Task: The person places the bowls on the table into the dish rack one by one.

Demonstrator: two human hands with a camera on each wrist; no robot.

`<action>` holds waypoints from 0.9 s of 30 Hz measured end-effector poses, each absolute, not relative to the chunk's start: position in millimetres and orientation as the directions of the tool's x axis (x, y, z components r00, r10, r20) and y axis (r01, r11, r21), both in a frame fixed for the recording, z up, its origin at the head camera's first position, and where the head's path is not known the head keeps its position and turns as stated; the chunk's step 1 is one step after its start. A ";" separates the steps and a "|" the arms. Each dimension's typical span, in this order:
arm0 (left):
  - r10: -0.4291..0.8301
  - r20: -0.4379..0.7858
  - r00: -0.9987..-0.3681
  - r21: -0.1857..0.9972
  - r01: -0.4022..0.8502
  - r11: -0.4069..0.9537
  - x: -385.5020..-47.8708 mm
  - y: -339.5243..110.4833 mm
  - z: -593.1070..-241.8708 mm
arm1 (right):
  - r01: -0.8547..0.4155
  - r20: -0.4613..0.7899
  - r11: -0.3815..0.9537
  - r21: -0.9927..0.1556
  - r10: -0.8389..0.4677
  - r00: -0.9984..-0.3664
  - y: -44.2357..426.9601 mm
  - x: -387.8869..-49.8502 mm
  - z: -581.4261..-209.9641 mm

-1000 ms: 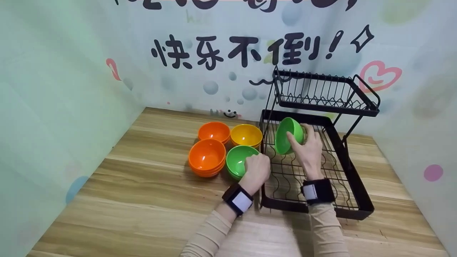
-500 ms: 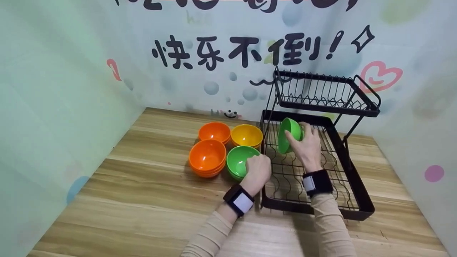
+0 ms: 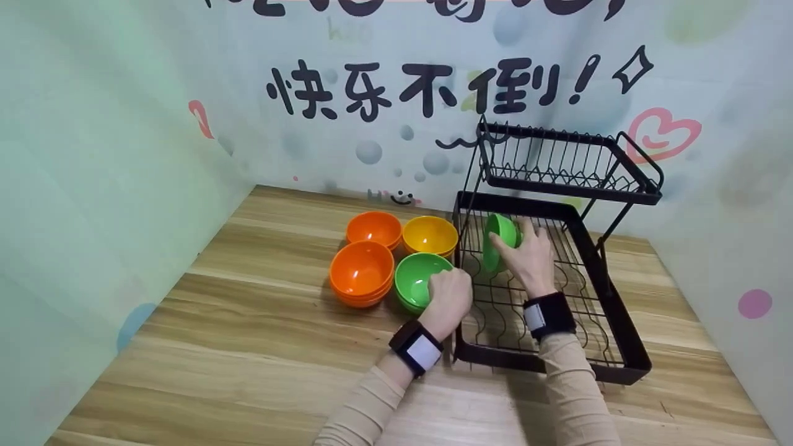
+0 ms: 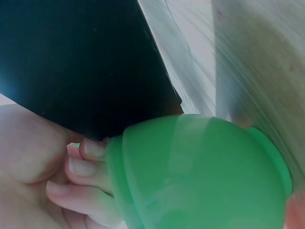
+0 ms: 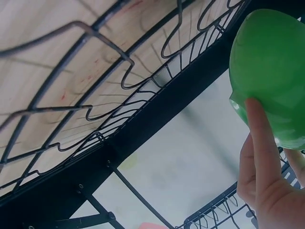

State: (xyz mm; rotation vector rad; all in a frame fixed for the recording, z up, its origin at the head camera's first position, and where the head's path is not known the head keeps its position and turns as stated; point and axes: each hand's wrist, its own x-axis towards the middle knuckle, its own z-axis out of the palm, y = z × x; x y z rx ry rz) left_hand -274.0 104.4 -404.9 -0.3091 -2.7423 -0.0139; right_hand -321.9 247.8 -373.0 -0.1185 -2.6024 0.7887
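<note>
My right hand (image 3: pixel 534 260) grips a green bowl (image 3: pixel 503 234) between thumb and fingers. The bowl stands tipped on its side, its mouth facing left, over the lower tier of the black dish rack (image 3: pixel 461 350); whether it touches the wires I cannot tell. In the right wrist view, fingers (image 5: pixel 261 138) press against the outside of the green bowl (image 5: pixel 271 71). My left hand (image 3: pixel 450 294) is a curled fist at the right rim of the stacked green bowls (image 3: pixel 414 277). In the left wrist view its fingertips (image 4: pixel 83 168) fold toward the palm beside the bowl rim (image 4: pixel 114 176).
Left of the rack stand stacks of orange bowls (image 3: pixel 360 272) at the front, more orange bowls (image 3: pixel 373 229) behind, and yellow bowls (image 3: pixel 429 235). The rack's upper tier (image 3: pixel 557 158) overhangs the back. A printed cloth wall (image 3: pixel 334 155) closes off the table (image 3: pixel 248 347) behind.
My right hand has lowered the green bowl slightly toward the rack's wires and turned it more upright on its edge. The left fist stays at the green stack.
</note>
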 end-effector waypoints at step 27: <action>0.209 0.321 -0.924 -0.034 0.210 0.977 -276.9 105.4 -405.4 | -0.005 0.264 0.848 -0.530 0.159 -0.952 246.4 -327.9 -387.9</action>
